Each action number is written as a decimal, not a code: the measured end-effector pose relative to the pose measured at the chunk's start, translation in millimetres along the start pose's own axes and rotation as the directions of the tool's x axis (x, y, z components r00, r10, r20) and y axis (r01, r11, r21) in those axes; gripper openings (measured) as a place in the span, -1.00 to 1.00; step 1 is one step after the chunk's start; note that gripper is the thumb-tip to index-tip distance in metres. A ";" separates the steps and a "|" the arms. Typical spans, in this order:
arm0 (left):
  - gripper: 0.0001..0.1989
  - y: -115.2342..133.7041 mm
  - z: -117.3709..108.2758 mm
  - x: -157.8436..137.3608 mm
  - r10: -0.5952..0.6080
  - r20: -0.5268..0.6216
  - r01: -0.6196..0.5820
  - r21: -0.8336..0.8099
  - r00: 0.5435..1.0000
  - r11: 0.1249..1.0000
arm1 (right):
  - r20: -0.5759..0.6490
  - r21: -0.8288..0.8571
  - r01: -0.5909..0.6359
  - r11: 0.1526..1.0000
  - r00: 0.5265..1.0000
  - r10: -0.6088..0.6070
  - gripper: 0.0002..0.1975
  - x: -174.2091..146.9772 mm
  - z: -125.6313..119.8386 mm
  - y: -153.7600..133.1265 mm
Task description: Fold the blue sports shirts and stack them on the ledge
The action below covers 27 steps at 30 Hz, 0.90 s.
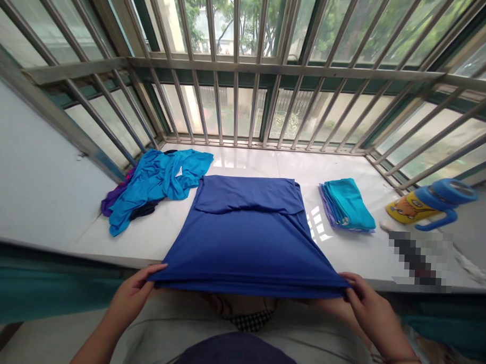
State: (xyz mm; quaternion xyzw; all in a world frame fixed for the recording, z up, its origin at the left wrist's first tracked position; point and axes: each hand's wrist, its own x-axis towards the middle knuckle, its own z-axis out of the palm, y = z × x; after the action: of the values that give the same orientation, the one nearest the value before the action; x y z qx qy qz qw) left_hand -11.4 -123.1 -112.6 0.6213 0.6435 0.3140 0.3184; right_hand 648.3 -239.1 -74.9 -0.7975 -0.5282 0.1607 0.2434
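Observation:
A dark blue garment lies on the white window ledge, its far end folded over toward me. Its near edge is pulled taut past the front of the ledge. My left hand pinches the near left corner between thumb and fingers. At the opposite corner, my right hand grips the cloth the same way. Which kind of garment it is I cannot tell. To its left sits a crumpled bright blue garment on top of purple and dark cloth. A folded stack of teal and lilac clothes rests to its right.
A yellow and blue bottle with a handle lies tilted at the right end of the ledge. Beside it is a blurred-out patch. Metal bars close off the window behind. Teal curtains hang below the ledge.

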 end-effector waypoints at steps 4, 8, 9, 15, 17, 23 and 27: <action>-0.62 -24.1 3.5 -15.1 0.029 0.171 -0.033 0.024 0.985 0.999 | 0.132 0.043 0.030 0.999 0.991 -0.036 -0.69 -6.4 5.1 21.5; -0.61 -31.5 6.8 -16.2 0.036 0.225 -0.045 0.035 0.974 0.998 | 0.235 0.081 0.053 0.995 0.969 -0.070 -0.68 -4.1 2.5 23.1; -0.61 -30.5 7.7 -14.6 0.036 0.252 -0.048 0.041 0.967 0.998 | 0.272 0.091 0.058 0.994 0.959 -0.081 -0.68 -2.5 1.9 21.2; -0.56 -9.6 5.2 -2.1 -0.039 0.428 -0.021 0.135 0.903 0.991 | 0.406 0.025 0.062 0.998 0.912 -0.067 -0.66 6.6 -0.1 9.4; -0.50 1.2 0.3 1.9 -0.132 0.512 0.046 0.176 0.849 0.983 | 0.450 -0.017 0.064 0.998 0.892 -0.050 -0.68 10.8 -2.3 8.0; -0.55 49.2 -9.4 50.3 -0.190 0.583 0.051 0.245 0.790 0.968 | 0.358 -0.225 0.083 0.971 0.934 0.003 -0.75 59.7 -10.1 -9.9; -0.51 96.3 2.7 134.8 -0.036 0.378 -0.038 0.187 0.925 0.982 | 0.179 -0.271 0.140 0.952 0.979 -0.093 -0.69 134.7 -2.7 -54.6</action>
State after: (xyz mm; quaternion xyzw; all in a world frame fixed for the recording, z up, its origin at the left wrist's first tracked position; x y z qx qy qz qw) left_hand 45.1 14.6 -39.8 0.6983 0.5965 0.1247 0.3756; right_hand 660.5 -98.0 -42.1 -0.7752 -0.6104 0.1341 0.0920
